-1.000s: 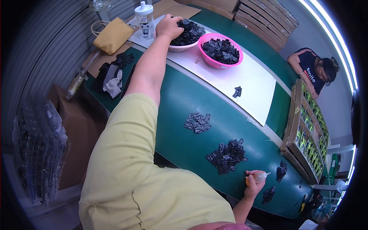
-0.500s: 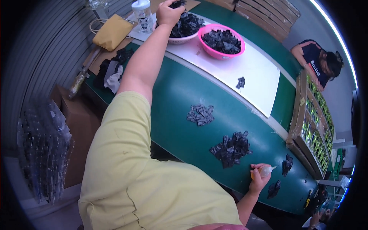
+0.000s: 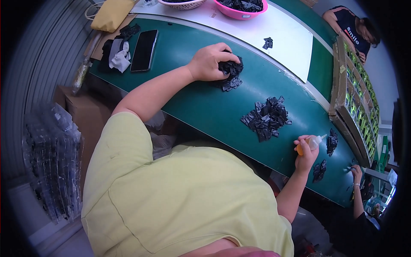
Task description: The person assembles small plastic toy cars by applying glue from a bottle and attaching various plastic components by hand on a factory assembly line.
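Observation:
My left hand point(image 3: 209, 62) is closed around a clump of small flat black pieces point(image 3: 231, 65). It is just over a small pile of the same pieces point(image 3: 231, 85) on the green table point(image 3: 201, 105). In my right hand point(image 3: 305, 159), near the table's front edge, is a small clear squeeze bottle point(image 3: 314, 141) with a thin nozzle and orange liquid. Between my hands lies a larger heap of black pieces point(image 3: 266, 120). Beside the bottle are two small clusters, one right of its nozzle point(image 3: 332, 143) and one below it point(image 3: 319, 170).
A pink bowl point(image 3: 242, 16) and a pale perforated basket point(image 3: 188, 6), both holding black pieces, stand on a white board point(image 3: 291, 51). A phone point(image 3: 144, 50) lies at left. At right stands a cardboard tray point(image 3: 339, 103) of green-yellow items; a co-worker's hand point(image 3: 356, 172) reaches in below it.
My left hand has come down from the basket with black pieces to the small pile on the green table. My right hand still holds the bottle. A co-worker's hand now shows at lower right.

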A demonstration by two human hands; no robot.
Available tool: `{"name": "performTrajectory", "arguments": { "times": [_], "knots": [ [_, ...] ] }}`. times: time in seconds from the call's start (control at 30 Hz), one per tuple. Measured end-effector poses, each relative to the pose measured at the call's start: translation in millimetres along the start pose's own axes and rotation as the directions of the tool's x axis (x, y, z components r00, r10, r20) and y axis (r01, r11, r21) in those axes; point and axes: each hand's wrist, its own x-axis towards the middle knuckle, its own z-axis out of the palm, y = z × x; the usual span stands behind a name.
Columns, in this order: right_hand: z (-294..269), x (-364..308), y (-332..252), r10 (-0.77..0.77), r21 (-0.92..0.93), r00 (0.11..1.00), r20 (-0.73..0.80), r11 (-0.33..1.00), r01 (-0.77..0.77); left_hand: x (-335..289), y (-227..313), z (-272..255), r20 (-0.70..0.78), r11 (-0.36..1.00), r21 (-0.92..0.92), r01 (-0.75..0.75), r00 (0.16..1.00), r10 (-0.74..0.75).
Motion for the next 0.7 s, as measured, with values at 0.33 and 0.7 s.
{"name": "performTrajectory", "arguments": {
  "times": [0.33, 0.7],
  "knots": [
    [5.5, 23.3, -4.9, -0.081, -0.513, 0.983, -0.165, 0.859, -0.015, -18.2, 5.7, -5.4, 0.186, 0.982, 0.179, -0.062, 0.982, 0.028],
    [1.9, 33.6, 18.9, -0.324, -0.531, 0.94, -0.106, 0.818, 0.222, -15.8, -3.6, -29.5, -0.256, 0.99, 0.01, 0.138, 0.958, -0.131]
  ]
}}
